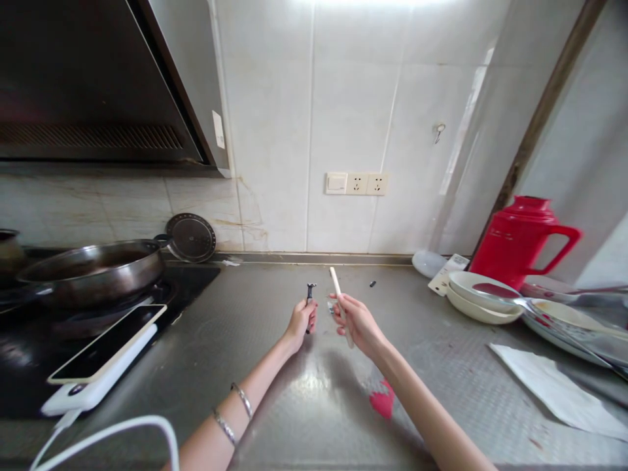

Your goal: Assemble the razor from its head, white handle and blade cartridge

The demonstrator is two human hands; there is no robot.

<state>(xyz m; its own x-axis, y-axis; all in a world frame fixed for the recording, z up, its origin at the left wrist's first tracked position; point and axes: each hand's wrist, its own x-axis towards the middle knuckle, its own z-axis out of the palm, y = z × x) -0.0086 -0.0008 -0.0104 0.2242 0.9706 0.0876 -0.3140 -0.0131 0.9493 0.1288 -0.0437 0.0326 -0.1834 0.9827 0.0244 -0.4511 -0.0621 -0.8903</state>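
We noted the left hand (298, 324) pinching a dark tool (309, 293), the right hand (362, 322) a pale rod (335, 280), fingers near mid-length, presumably for control.

There are two hands (362, 322), two bracelets (242, 400), one stick (335, 282), one phone (108, 343) at left, one red jug (513, 242) at right and two sockets (357, 184).

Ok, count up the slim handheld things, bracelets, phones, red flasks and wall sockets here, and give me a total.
Slim handheld things: 2 (dark tool, pale stick)
Bracelets: 2
Phone: 1
Red flask: 1
Wall sockets: 2
Total: 8
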